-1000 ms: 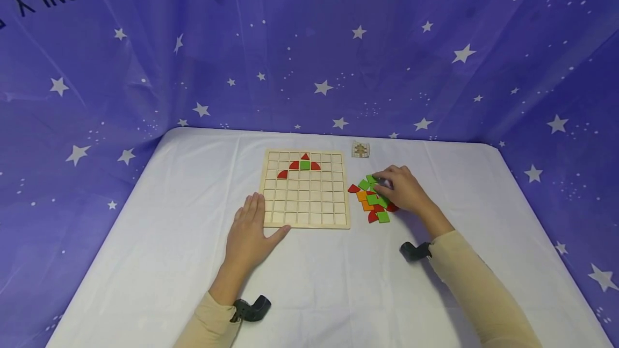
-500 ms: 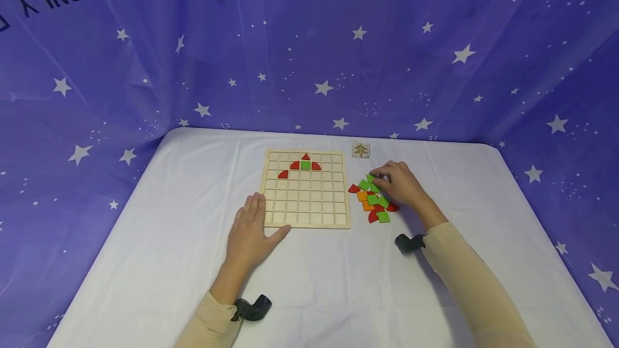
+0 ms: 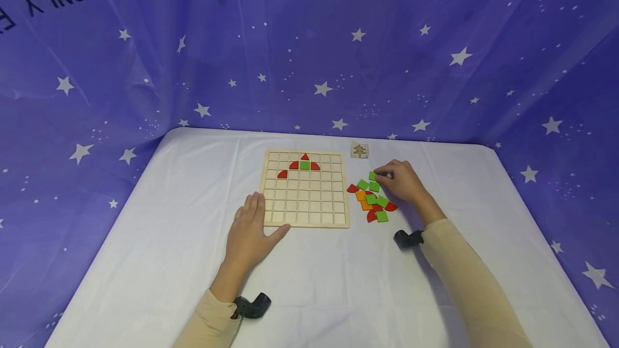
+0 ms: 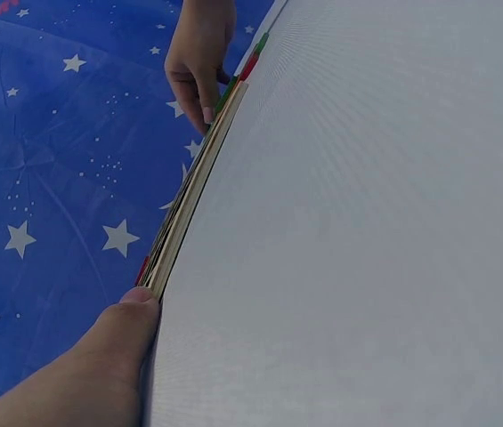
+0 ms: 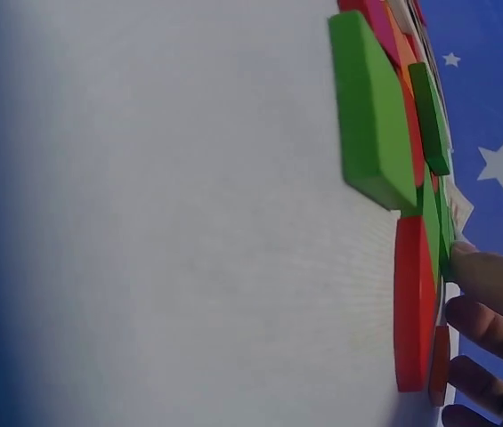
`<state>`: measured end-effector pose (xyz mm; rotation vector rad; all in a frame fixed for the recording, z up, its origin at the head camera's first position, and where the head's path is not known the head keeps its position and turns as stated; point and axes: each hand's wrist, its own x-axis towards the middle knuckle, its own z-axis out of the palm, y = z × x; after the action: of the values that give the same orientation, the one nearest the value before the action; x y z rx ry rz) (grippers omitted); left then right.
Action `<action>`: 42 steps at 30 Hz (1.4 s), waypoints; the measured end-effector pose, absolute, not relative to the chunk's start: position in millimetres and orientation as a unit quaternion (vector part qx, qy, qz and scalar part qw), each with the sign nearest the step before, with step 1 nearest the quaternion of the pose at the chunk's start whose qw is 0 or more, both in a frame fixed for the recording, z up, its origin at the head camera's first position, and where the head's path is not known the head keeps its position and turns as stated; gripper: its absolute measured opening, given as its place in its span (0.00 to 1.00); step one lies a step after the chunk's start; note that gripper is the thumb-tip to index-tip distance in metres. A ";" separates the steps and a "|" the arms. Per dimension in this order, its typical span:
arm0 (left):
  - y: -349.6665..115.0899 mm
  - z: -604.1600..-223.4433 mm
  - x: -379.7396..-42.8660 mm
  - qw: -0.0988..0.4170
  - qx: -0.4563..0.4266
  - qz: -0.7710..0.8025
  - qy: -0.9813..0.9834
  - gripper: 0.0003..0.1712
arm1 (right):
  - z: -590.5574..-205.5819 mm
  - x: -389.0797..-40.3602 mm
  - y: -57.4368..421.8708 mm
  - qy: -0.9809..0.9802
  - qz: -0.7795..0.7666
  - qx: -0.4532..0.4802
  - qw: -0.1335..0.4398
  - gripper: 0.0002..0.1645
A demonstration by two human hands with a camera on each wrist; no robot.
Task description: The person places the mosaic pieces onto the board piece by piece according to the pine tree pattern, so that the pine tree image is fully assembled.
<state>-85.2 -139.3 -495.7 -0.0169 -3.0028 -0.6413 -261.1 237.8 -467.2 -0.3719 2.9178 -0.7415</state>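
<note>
My left hand (image 3: 246, 238) rests at the lower left corner of a wooden grid board (image 3: 304, 204), fingers straight along its left edge and thumb on the near edge. In the left wrist view that thumb (image 4: 126, 325) touches the board's rim. Set in the board's upper cells are a green square tile (image 3: 304, 165), a red triangle (image 3: 305, 157) and several red quarter-circle tiles (image 3: 282, 174). To the right of the board, my right hand (image 3: 403, 180) pinches a green square tile (image 3: 373, 175) between thumb and forefinger, at the far end of the loose tile pile.
Loose green, red and orange tiles (image 3: 361, 196) lie partly overlapping between the board and my right hand. Behind them sits a small pattern card (image 3: 359, 150) with a brown tree-like figure. A purple star-printed curtain (image 3: 271, 47) encloses the white-covered table (image 3: 145, 251).
My right hand has drawn slightly back and away from the pile. The green tile at its fingertips has turned and separated a little from its neighbours. My left hand has stayed put.
</note>
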 end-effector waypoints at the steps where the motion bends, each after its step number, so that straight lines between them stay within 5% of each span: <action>1: -139.4 -495.7 -85.1 0.035 -0.005 -0.209 -0.977 0.61 | -467.5 -261.4 238.1 0.959 -0.249 -0.120 0.054 0.17; 42: -140.9 -500.1 -85.9 0.022 -0.002 -0.206 -0.978 0.63 | -467.0 -266.0 237.9 0.978 -0.138 -0.151 0.036 0.23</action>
<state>-85.9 -140.9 -500.1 -0.0068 -3.0307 -0.6396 -266.0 237.9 -467.0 -0.4634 3.0043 -0.4249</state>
